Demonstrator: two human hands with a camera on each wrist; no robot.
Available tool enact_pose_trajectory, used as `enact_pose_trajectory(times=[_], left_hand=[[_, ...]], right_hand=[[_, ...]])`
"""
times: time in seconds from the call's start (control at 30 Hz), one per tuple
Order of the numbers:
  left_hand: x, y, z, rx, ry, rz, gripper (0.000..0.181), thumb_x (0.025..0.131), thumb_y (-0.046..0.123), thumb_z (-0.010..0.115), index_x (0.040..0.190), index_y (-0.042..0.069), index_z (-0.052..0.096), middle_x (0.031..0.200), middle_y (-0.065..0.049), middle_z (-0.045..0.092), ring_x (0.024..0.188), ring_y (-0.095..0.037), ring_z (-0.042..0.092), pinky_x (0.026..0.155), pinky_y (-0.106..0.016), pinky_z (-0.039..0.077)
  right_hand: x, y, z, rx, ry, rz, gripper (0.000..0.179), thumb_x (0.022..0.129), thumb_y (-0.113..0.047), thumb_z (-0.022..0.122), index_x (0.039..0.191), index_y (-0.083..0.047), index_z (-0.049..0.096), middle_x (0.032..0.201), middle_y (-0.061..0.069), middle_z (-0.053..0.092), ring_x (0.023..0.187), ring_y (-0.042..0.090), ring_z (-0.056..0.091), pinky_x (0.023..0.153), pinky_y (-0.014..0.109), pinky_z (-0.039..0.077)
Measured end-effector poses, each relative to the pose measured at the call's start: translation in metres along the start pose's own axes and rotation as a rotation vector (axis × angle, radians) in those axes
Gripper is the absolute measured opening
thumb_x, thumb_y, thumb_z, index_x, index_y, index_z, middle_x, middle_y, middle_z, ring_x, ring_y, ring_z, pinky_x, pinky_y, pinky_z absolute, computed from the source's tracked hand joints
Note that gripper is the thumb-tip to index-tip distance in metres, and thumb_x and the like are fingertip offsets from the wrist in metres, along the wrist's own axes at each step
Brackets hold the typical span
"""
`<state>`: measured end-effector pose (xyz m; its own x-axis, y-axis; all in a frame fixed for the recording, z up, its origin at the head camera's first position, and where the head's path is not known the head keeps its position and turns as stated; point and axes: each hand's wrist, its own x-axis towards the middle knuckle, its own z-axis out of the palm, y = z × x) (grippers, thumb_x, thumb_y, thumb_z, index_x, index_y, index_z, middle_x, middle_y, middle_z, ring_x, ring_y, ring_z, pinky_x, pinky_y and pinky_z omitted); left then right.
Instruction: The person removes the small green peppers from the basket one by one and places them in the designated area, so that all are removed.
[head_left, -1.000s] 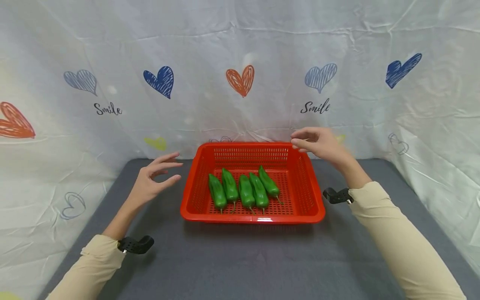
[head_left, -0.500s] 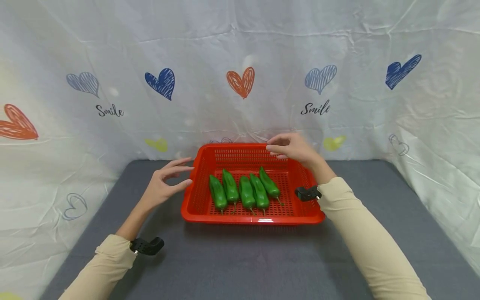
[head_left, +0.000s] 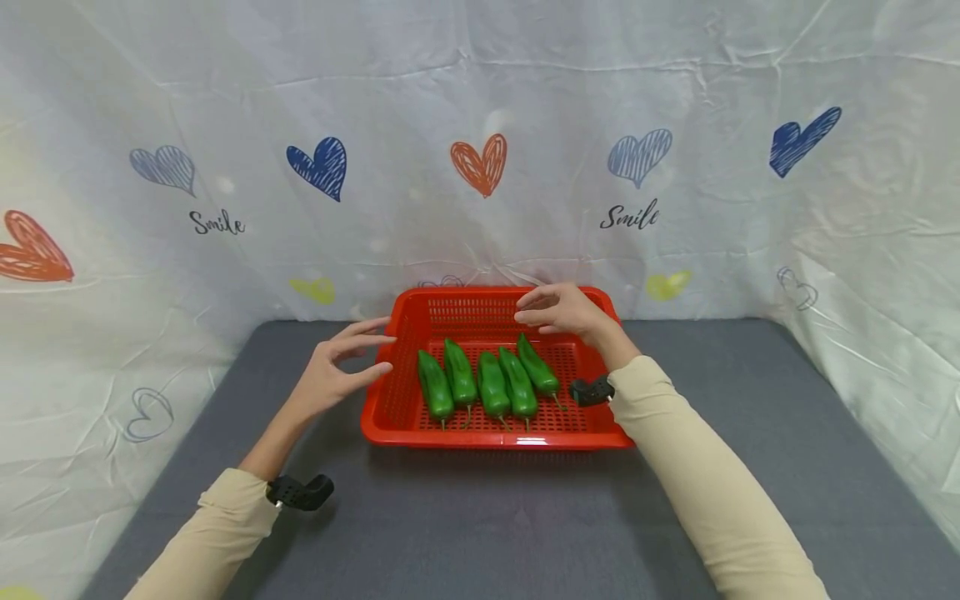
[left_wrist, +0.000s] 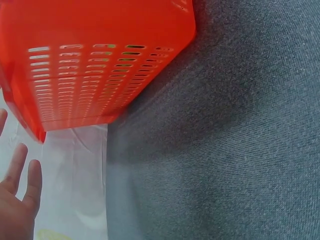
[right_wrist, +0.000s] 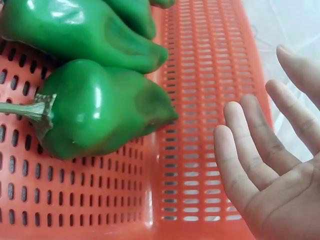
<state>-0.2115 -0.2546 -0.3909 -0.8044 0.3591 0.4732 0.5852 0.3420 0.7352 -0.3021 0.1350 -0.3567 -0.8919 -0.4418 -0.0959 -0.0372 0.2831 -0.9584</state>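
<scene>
Several green peppers lie side by side in a red plastic basket, stems toward the near rim. Over the basket's back right part hovers my right hand, fingers loosely bent and holding nothing. The rightmost pepper shows large in the right wrist view, apart from the fingertips. At the basket's left side is my left hand, fingers spread and holding nothing; whether the fingertips touch the rim I cannot tell. In the left wrist view, part of that hand shows beside the basket's slotted wall.
The basket stands toward the back of a dark grey cloth-covered table. Behind it hangs a white curtain printed with hearts and the word Smile. Each wrist wears a black camera band.
My right hand has moved left and slightly lower, from the basket's back right corner to above its inside. My left hand has come right, toward the basket's left rim. The peppers have not moved.
</scene>
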Motion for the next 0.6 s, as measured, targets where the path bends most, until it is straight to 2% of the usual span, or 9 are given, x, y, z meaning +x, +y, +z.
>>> enact_pose_trajectory(times=[0.17, 0.27, 0.43, 0.6], left_hand=[[-0.001, -0.002, 0.002, -0.005, -0.004, 0.0, 0.039, 0.087, -0.005, 0.077, 0.125, -0.001, 0.071, 0.146, -0.014, 0.053, 0.133, -0.031, 0.046, 0.094, -0.048, 0.042], [-0.002, -0.003, 0.004, -0.011, -0.003, 0.001, 0.04, 0.086, -0.006, 0.077, 0.125, -0.002, 0.07, 0.147, -0.016, 0.052, 0.133, -0.034, 0.046, 0.094, -0.05, 0.042], [-0.002, -0.005, 0.006, -0.022, -0.008, 0.011, 0.041, 0.085, -0.007, 0.077, 0.125, -0.004, 0.069, 0.147, -0.018, 0.051, 0.134, -0.037, 0.044, 0.092, -0.061, 0.039], [-0.002, -0.006, 0.007, -0.025, -0.014, -0.001, 0.04, 0.087, -0.005, 0.077, 0.126, -0.002, 0.069, 0.148, -0.014, 0.051, 0.135, -0.031, 0.044, 0.093, -0.06, 0.04]], right_hand=[[0.002, 0.003, 0.003, -0.012, 0.008, 0.018, 0.045, 0.092, -0.012, 0.078, 0.13, 0.008, 0.062, 0.125, 0.02, 0.065, 0.119, 0.034, 0.059, 0.098, 0.052, 0.047], [0.005, 0.005, 0.005, -0.008, 0.009, 0.025, 0.046, 0.092, -0.012, 0.078, 0.131, 0.007, 0.063, 0.125, 0.02, 0.066, 0.119, 0.033, 0.059, 0.099, 0.053, 0.045], [0.009, 0.007, 0.009, 0.017, 0.017, 0.055, 0.048, 0.091, -0.014, 0.08, 0.132, 0.005, 0.063, 0.126, 0.018, 0.066, 0.12, 0.032, 0.058, 0.1, 0.053, 0.045], [0.011, 0.011, 0.012, 0.026, 0.053, 0.087, 0.048, 0.09, -0.018, 0.081, 0.131, 0.002, 0.065, 0.125, 0.014, 0.066, 0.117, 0.03, 0.059, 0.099, 0.052, 0.046]])
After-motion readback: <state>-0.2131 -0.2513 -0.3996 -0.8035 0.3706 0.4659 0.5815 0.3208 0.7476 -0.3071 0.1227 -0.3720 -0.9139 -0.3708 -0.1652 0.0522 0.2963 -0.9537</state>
